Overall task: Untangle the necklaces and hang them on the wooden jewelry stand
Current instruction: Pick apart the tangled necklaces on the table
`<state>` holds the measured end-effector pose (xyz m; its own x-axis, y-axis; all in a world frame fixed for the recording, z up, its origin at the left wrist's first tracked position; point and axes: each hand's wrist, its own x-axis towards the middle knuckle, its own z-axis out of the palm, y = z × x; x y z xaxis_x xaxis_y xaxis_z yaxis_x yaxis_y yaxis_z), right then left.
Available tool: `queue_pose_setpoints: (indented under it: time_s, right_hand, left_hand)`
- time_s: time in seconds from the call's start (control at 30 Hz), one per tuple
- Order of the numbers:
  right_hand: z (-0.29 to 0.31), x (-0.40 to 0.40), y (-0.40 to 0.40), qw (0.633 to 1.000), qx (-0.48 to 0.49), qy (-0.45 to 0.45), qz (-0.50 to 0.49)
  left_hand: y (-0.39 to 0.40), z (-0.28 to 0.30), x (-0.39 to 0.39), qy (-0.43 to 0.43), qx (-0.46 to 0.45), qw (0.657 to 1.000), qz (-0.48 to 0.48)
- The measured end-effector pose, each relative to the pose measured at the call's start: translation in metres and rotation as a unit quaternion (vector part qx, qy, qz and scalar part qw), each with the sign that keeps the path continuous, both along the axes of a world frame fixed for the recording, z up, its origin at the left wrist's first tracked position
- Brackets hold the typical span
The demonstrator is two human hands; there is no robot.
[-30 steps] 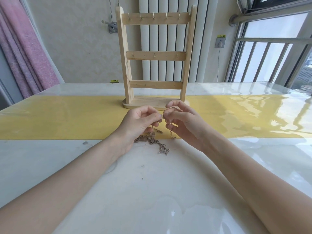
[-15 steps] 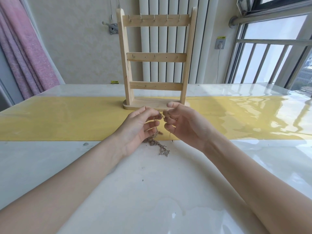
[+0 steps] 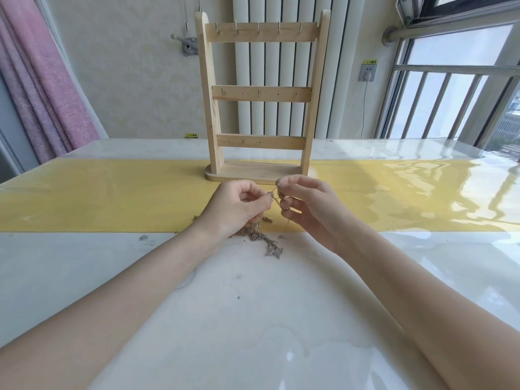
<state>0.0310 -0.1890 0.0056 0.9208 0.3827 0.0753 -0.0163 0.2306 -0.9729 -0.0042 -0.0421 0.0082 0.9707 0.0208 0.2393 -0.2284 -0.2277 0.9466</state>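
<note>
Head view: both hands pinch a raised strand of the necklaces [image 3: 261,237], left hand [image 3: 239,206] and right hand [image 3: 306,204] almost touching, the tangled heap trailing toward six o'clock on the surface [image 3: 253,319], the bare stand [image 3: 261,108] at twelve o'clock.

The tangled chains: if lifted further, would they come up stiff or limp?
Probably limp: the tangled chains sag from both hands' pinch into a clump on the table. Likely light, since fingertips alone hold them. Snagging seems likely, as strands cross.
</note>
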Motion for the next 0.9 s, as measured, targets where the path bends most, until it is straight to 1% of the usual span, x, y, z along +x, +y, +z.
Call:
queue_pose_setpoints:
  time_s: [0.13,0.2,0.27,0.37,0.43,0.47,0.6,0.77,0.9]
  right_hand:
    - [0.000,0.000,0.002,0.999,0.033,0.015,-0.003]
    - [0.001,0.001,0.001,0.999,0.039,0.015,0.009]
    - [0.002,0.000,-0.001,0.998,0.044,0.017,0.034]
    - [0.005,0.000,-0.001,0.994,0.064,0.029,0.085]
    - [0.007,-0.002,0.000,0.991,0.067,0.031,0.109]
    - [0.008,-0.003,0.000,0.991,0.066,0.034,0.114]
    - [0.008,-0.005,0.002,0.992,0.049,0.045,0.111]
    - [0.006,-0.001,-0.003,0.994,0.040,0.052,0.085]
    - [0.004,-0.001,-0.002,0.997,-0.021,0.017,0.074]
  left_hand:
    - [-0.003,-0.002,0.001,0.009,0.025,1.000,0.012]
    - [-0.001,-0.001,0.001,0.026,-0.007,0.999,0.021]
    - [0.000,0.001,0.001,0.059,-0.100,0.993,0.019]
    - [0.000,0.006,0.001,0.112,-0.259,0.959,-0.015]
    - [-0.002,0.009,0.001,0.139,-0.319,0.937,-0.037]
    - [-0.002,0.009,0.002,0.148,-0.330,0.931,-0.040]
    - [-0.003,0.010,0.001,0.144,-0.308,0.940,-0.036]
    - [-0.002,0.010,-0.001,0.094,-0.210,0.973,-0.032]
    - [-0.002,0.012,-0.003,0.107,-0.214,0.970,-0.052]
